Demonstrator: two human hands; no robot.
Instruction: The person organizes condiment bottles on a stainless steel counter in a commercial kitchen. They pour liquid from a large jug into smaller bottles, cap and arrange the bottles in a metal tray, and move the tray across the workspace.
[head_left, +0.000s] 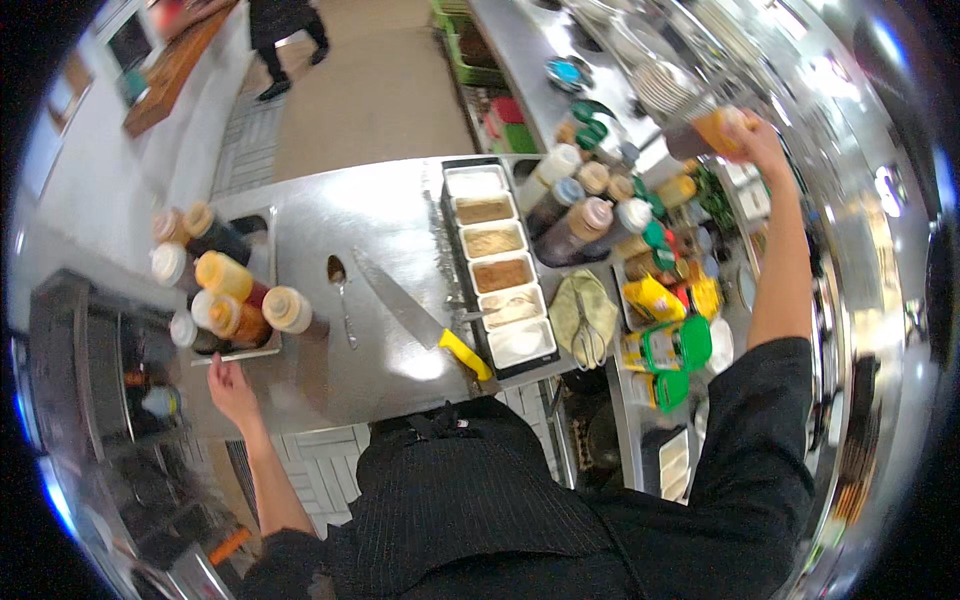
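At the upper right, my right hand (752, 142) grips a squeeze bottle (694, 137) with an orange-yellow top and a dark body, tilted on its side. My left hand (231, 391) appears to hold nothing. Its fingertips are at the near rim of a metal tray (262, 348), where several sauce squeeze bottles (223, 274) stand. Right of these, a pale-topped squeeze bottle (287, 309) stands at the tray's edge. On the steel worktop (300, 390) lie a metal spoon (341, 292) and a chef's knife (409, 307) with a yellow handle.
A black rack of white seasoning containers (501, 275) stands right of the knife. Beyond it are more squeeze bottles (581, 225), a folded cloth with scissors (584, 319) and green-lidded tubs (667, 345). Stacked plates (664, 86) sit behind. Another person's legs (281, 56) show at the far left.
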